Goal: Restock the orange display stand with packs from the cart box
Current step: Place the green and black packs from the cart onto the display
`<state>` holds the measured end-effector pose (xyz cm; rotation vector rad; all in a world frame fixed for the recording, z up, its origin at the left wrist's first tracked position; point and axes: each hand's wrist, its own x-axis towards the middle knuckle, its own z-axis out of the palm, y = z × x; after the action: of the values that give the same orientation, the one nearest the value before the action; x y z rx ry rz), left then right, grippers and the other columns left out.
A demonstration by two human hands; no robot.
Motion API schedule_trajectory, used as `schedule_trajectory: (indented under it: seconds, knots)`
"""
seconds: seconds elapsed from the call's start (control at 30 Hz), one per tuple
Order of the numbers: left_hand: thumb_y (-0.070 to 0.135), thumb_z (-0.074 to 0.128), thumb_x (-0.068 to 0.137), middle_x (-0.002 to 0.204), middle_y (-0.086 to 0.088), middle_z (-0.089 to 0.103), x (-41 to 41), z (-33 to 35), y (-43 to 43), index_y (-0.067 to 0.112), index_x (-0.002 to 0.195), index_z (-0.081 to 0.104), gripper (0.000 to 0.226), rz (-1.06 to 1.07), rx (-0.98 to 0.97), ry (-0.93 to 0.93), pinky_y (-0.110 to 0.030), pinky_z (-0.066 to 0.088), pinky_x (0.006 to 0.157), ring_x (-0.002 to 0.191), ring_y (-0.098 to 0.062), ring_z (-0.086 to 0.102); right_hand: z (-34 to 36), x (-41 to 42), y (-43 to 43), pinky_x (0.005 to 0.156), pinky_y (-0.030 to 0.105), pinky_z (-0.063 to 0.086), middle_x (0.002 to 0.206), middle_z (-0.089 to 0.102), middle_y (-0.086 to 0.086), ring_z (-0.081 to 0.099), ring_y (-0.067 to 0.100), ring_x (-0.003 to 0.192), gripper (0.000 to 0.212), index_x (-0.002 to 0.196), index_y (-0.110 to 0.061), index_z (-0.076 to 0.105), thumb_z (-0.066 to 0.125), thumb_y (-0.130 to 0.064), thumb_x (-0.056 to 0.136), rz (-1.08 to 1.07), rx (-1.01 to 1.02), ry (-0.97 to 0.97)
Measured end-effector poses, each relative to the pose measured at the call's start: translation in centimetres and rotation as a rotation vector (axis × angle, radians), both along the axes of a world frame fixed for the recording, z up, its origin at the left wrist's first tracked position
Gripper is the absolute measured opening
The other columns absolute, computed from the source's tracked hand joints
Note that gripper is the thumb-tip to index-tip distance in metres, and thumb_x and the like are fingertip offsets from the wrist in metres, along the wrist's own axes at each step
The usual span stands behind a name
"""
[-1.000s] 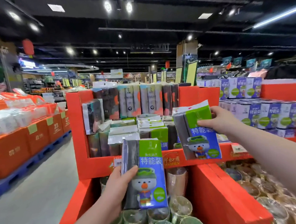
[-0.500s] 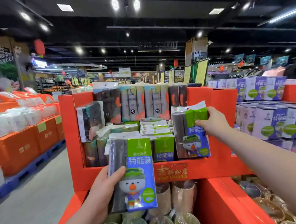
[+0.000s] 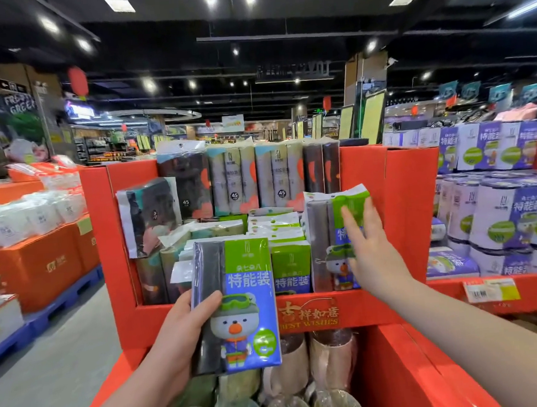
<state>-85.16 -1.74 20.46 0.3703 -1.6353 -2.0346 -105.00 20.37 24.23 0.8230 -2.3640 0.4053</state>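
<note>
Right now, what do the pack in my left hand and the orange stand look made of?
Pack: seemingly glossy printed plastic film, given the sheen and wrinkles. Orange stand: probably matte printed cardboard, given its flat panels and folded edges.

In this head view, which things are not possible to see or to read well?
- Cart box: not in the head view at all.
- Fingers of the left hand: hidden behind the held pack, head view.
- Base of the shelved pack: hidden by the front lip of the orange stand; the right hand covers part of its face.
- Price label at right: print too small and blurred, head view.
</note>
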Motion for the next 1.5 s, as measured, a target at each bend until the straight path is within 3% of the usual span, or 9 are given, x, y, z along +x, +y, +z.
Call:
schedule_trajectory:
  seconds: [0.1,0.37,0.7,0.8,0.93,1.07,1.2,1.37,1.5]
  knots:
    - [0.014,0.055,0.092,0.105,-0.019,0.072,-0.4,0.1,-0.1,0.006,0.116,0.062,0.027,0.007,-0.021,-0.01,-0.056,0.048,0.096,0.1,-0.041,0.067,-2.1,-0.9,0.8,0.087,0.056,0.05,0.14,0.047,0.026,0.049,0.05,0.123,0.106,0.126,-0.02,0.047,0.093,-0.019,0.031,-0.013,0.235,0.164]
    - [0.012,0.054,0.092,0.103,-0.018,0.073,-1.7,0.2,-0.3,0.006,0.114,0.062,0.025,0.01,-0.036,-0.013,-0.05,0.052,0.089,0.095,-0.038,0.068,-1.2,-1.3,1.0,0.089,0.062,0.045,0.129,0.059,0.021,0.058,0.041,0.117,0.082,0.09,-0.017,0.058,0.095,-0.032,0.018,0.006,0.409,0.242]
    - [0.014,0.056,0.092,0.101,-0.02,0.073,-1.8,0.5,-0.3,0.005,0.111,0.063,0.022,0.019,-0.006,-0.024,-0.053,0.052,0.088,0.087,-0.036,0.069,-2.5,-1.4,0.5,0.088,0.047,0.04,0.105,0.064,0.017,0.062,0.036,0.093,0.015,0.068,-0.018,0.064,0.051,-0.027,0.069,0.106,0.414,0.384]
    - [0.014,0.056,0.092,0.098,-0.019,0.074,-1.6,0.6,-0.3,0.006,0.109,0.064,0.02,0.01,-0.013,-0.022,-0.041,0.057,0.074,0.079,-0.032,0.071,1.4,-1.9,0.4,0.065,0.038,0.049,0.092,0.064,0.011,0.064,0.034,0.075,0.021,0.082,-0.014,0.07,0.067,-0.022,0.064,0.162,0.248,0.372]
    - [0.013,0.057,0.092,0.095,-0.017,0.074,-1.4,0.8,-0.2,0.006,0.107,0.064,0.018,0.023,-0.009,-0.02,-0.036,0.056,0.067,0.076,-0.028,0.071,5.7,-2.0,-0.2,0.108,0.049,0.032,0.147,0.04,0.014,0.04,0.032,0.135,0.091,0.145,-0.007,0.033,0.077,-0.039,0.072,-0.054,0.415,0.247]
    - [0.013,0.058,0.092,0.099,-0.017,0.074,-0.8,0.8,-0.8,0.005,0.11,0.063,0.021,0.039,-0.01,-0.025,-0.042,0.053,0.077,0.084,-0.033,0.07,4.6,-1.8,-0.8,0.107,0.04,0.031,0.126,0.054,0.005,0.053,0.023,0.12,0.069,0.127,-0.014,0.042,0.074,-0.043,0.073,-0.111,0.507,0.175]
    - [0.014,0.058,0.092,0.096,-0.016,0.074,-0.3,1.0,-1.2,0.007,0.108,0.064,0.019,0.047,-0.015,-0.014,-0.036,0.056,0.067,0.079,-0.03,0.071,1.6,-0.9,-1.0,0.066,0.035,0.051,0.08,0.067,0.007,0.068,0.026,0.072,0.067,0.088,-0.014,0.06,0.091,-0.044,0.037,-0.178,0.577,0.108]
    - [0.015,0.057,0.092,0.096,-0.016,0.075,0.8,1.1,-1.7,0.008,0.108,0.065,0.019,0.067,0.008,0.014,-0.041,0.055,0.073,0.079,-0.03,0.072,4.1,0.7,-2.6,0.105,0.046,0.03,0.145,0.038,0.006,0.039,0.025,0.133,0.064,0.131,-0.019,0.046,0.063,-0.053,0.079,-0.152,0.553,0.081]
    - [0.016,0.057,0.092,0.097,-0.018,0.074,1.7,1.1,-2.5,0.007,0.11,0.065,0.021,0.103,0.051,0.033,-0.042,0.055,0.075,0.078,-0.031,0.072,5.2,4.2,-6.6,0.116,0.049,0.016,0.149,0.029,-0.001,0.027,0.02,0.139,0.071,0.139,-0.022,0.033,0.061,-0.054,0.082,0.193,0.448,0.106]
